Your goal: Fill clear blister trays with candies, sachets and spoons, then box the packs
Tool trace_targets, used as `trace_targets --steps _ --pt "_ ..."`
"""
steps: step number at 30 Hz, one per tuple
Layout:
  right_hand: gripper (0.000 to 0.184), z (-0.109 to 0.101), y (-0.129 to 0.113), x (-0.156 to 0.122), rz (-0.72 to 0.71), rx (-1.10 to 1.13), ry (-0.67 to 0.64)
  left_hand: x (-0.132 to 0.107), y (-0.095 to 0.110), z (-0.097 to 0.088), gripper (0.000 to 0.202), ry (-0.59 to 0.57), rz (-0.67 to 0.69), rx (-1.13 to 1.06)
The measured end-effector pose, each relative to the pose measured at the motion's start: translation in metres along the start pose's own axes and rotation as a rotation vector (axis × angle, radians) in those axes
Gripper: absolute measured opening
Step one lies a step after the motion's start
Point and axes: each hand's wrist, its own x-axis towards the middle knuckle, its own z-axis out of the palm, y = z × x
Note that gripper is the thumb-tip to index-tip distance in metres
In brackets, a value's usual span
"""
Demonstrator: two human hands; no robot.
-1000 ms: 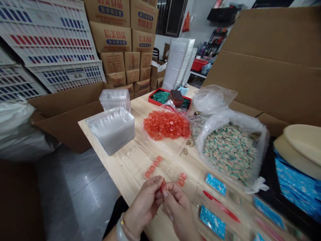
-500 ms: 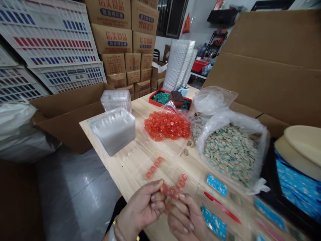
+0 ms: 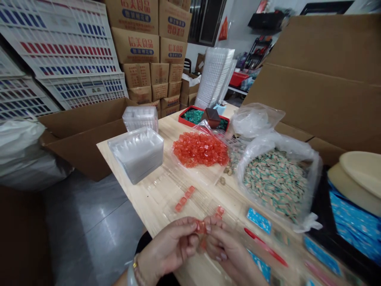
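A red piece (image 3: 201,227) is stretching sideways above the desk (image 3: 167,128) by its near edge, left hand (image 3: 169,247) and right hand (image 3: 228,245) clamping both ends. Beyond, a red row (image 3: 185,198) is slanting away, clear trays (image 3: 141,159) standing by the left corner.

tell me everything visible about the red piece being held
The red piece is orange-red, glossy and translucent, plastic-looking. It is held over the wooden table, pinched at one end by the left hand and at the other by the right hand. Both ends are covered, so its full outline, and whether it is several pieces joined, cannot be told.
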Motion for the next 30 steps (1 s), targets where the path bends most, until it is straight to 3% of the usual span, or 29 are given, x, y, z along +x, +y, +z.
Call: trace_targets --steps 5,9,12,14,17,19,21,26,30 --pt "0.013 0.0 0.014 0.002 -0.023 0.191 -0.035 0.007 -0.01 -0.009 0.007 -0.013 0.089 -0.212" --pt "0.014 0.001 0.022 0.001 -0.027 0.256 -0.025 0.009 -0.016 -0.01 0.007 -0.04 0.155 -0.155" --pt "0.017 0.002 0.025 0.001 -0.025 0.162 -0.001 0.007 -0.019 -0.012 0.01 -0.015 0.183 -0.075" --pt "0.017 0.0 0.027 0.001 -0.103 -0.032 0.102 0.005 -0.021 -0.017 0.012 0.036 0.187 -0.009" --pt "0.016 -0.005 0.031 0.002 -0.378 -0.514 0.256 0.002 -0.025 -0.031 0.015 0.18 0.237 0.174" --pt "0.023 -0.004 0.032 0.005 -0.517 -0.858 0.151 0.0 -0.028 -0.041 0.015 0.271 0.311 0.255" --pt "0.021 0.001 0.032 0.01 -0.556 -1.113 -0.021 -0.001 -0.028 -0.047 0.015 0.329 0.381 0.248" --pt "0.017 0.017 0.022 0.032 -0.576 -1.388 -0.128 -0.004 -0.011 -0.053 0.02 0.35 0.464 0.251" --pt "0.016 0.02 0.009 0.057 -0.701 -1.668 -0.243 -0.009 0.005 -0.066 0.025 0.562 0.603 0.543"
